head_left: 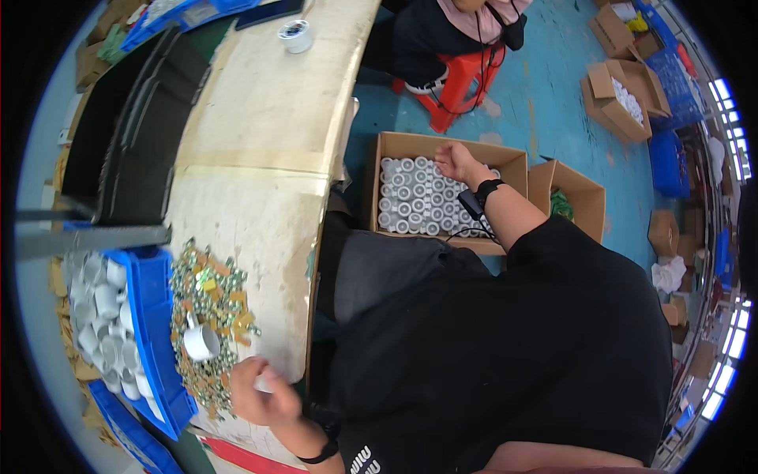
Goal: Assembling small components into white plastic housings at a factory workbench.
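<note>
My left hand point(264, 395), smeared by motion, is closed around a small white piece point(264, 383) at the near edge of the worktable; its exact kind does not show. Beside it, a white cup-shaped housing point(202, 344) lies on a heap of small green and yellow circuit pieces point(209, 296). My right hand point(458, 162) hovers over a cardboard carton point(450, 142), fingers loosely curled and apart, with nothing visible in them. Rows of white round housings with ringed tops point(414, 193) fill the carton. A black band with a small device and cable circles my right wrist.
A blue bin point(154, 316) of white cups stands beyond the heap. Farther along the worktable point(260, 118) sits a white spool point(295, 36). Another person sits on a red stool point(458, 87). A second carton point(580, 189) with green contents adjoins the first; more boxes stand on the floor.
</note>
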`<state>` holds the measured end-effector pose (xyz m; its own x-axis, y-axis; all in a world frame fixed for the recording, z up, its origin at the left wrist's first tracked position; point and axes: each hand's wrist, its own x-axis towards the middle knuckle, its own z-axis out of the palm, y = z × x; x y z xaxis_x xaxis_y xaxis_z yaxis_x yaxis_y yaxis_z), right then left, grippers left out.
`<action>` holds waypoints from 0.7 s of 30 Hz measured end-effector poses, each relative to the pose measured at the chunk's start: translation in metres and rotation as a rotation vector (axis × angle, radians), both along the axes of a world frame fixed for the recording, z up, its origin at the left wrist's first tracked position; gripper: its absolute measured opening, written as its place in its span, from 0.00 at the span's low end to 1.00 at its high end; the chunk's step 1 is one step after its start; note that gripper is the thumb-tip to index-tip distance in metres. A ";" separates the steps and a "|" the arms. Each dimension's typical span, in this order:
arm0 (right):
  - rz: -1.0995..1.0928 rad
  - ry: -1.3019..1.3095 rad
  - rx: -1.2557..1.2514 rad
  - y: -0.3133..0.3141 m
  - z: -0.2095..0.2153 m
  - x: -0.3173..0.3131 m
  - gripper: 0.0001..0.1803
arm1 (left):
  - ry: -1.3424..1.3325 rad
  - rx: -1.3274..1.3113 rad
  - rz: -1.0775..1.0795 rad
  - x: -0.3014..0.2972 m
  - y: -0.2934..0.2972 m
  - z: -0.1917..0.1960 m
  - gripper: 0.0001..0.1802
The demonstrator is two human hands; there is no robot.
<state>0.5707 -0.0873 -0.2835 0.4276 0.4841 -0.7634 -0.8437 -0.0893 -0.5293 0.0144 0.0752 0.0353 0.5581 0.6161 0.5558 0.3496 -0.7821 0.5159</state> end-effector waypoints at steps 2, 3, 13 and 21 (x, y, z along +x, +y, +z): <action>-0.033 -0.098 -0.442 -0.015 -0.045 -0.019 0.16 | 0.199 0.035 -0.060 0.042 -0.013 0.008 0.12; 0.014 -0.170 -0.512 -0.020 -0.070 -0.036 0.18 | 0.365 0.080 -0.121 0.059 -0.014 0.011 0.15; 1.415 -1.238 -0.887 0.073 -0.175 -0.060 0.57 | 0.704 -0.095 -0.225 0.101 0.026 -0.012 0.30; 2.007 -1.286 -0.818 0.125 -0.197 -0.015 0.42 | 0.651 -0.117 -0.179 0.079 0.034 -0.019 0.26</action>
